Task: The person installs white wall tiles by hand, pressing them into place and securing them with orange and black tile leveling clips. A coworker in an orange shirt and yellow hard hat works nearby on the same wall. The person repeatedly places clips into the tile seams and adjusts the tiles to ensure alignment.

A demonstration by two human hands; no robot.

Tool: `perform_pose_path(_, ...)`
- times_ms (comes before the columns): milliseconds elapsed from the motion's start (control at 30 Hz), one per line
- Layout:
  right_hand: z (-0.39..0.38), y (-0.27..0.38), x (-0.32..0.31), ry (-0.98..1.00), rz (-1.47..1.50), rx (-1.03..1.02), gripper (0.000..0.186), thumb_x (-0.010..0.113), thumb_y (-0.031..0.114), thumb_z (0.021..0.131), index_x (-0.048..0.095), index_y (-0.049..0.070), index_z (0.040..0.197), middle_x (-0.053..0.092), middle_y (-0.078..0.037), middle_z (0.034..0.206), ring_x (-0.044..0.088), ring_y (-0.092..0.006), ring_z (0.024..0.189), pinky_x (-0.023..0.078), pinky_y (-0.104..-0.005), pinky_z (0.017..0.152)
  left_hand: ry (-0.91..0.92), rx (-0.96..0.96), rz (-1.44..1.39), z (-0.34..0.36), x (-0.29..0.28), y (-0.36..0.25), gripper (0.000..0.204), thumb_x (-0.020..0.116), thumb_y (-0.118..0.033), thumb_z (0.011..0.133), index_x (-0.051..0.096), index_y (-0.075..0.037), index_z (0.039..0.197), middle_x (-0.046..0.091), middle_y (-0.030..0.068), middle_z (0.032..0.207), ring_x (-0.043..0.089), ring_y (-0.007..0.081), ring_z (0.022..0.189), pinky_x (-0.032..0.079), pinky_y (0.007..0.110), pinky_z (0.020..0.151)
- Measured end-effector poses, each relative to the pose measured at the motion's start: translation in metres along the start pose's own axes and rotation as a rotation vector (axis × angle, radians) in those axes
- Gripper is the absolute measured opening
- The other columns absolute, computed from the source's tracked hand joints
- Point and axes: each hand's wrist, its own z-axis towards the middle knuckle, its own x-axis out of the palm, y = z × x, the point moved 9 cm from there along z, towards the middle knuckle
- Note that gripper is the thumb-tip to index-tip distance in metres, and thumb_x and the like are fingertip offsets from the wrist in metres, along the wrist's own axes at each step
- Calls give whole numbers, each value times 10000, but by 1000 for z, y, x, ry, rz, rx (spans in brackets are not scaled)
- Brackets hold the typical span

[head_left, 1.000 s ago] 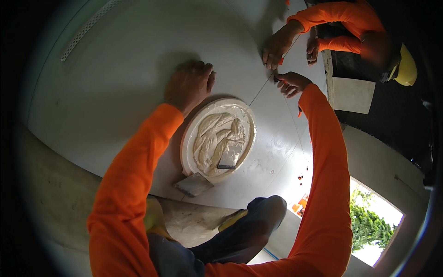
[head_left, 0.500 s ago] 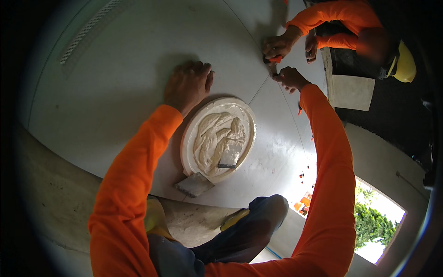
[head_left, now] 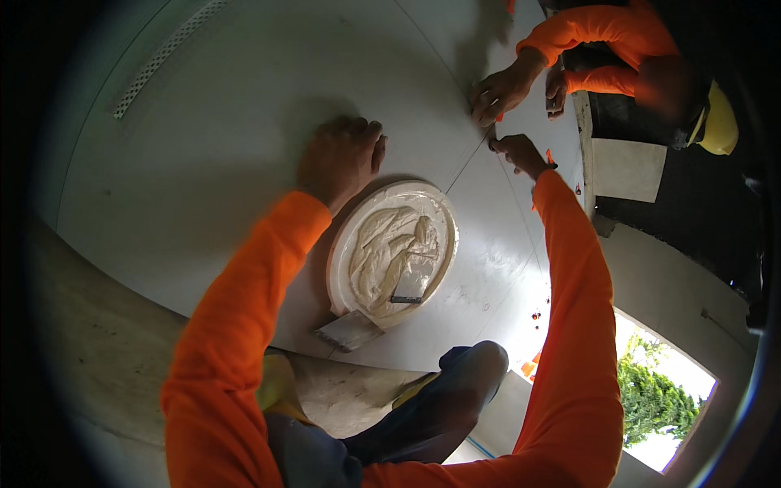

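Note:
A round white tray (head_left: 342, 260) of cream paste lies on a large pale grey surface (head_left: 203, 154), with a flat metal blade (head_left: 411, 281) in the paste and another (head_left: 350, 329) at its lower left rim. My left hand (head_left: 338, 163) rests on the surface above the tray, fingers curled, nothing visible in them. My right hand (head_left: 517, 150) is closed on a small dark tool (head_left: 493, 142) at a thin line in the surface. Just beyond it, a co-worker's hand (head_left: 500, 93) is at an orange object (head_left: 499, 115), partly hidden by the fingers.
A co-worker in orange sleeves (head_left: 602, 24) and yellow helmet (head_left: 716, 122) leans in at upper right. A perforated strip (head_left: 163, 61) lies at upper left. A pale square panel (head_left: 626, 167) is at right, a bright opening with greenery (head_left: 659, 390) lower right. My bent knee is below the surface's edge.
The view has shifted slightly, so most things sit a little lower and further right. The co-worker's hand moved around the orange object. My hands stay in much the same places.

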Motion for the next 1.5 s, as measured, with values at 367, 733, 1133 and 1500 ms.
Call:
perform_pose_path(367,-51,58,-7,-285,-780,-255,394,663,379,1057,657,71,1302,651,-117,1137,744,-295,1036,642,-491,796,30,1,26,-1,5,-2,223,636,-284,1046,663,-104,917,721,80,852,719,286,880,577,455,841)
perform_pose_path(733,-10,31,-12,15,-671,114,433,544,409,1105,727,16,1095,770,-133,1154,768,-324,1009,636,-470,802,24,-4,26,-2,3,-1,220,656,-267,1033,679,-96,895,742,92,874,731,290,877,585,453,835)
perform_pose_path(1133,-20,41,-10,-217,-823,-123,213,700,206,1003,733,135,1201,783,-93,1073,772,-309,1055,623,-483,883,12,10,33,-2,4,-1,212,664,-269,1026,686,-90,914,728,88,857,719,295,860,583,456,832)
perform_pose_path(1500,-26,34,-9,-246,-600,-159,288,712,344,1021,683,137,1219,758,-121,1153,748,-361,1076,590,-505,919,1,16,-29,0,2,-4,229,657,-288,1033,683,-94,913,728,91,850,720,296,870,581,459,837)
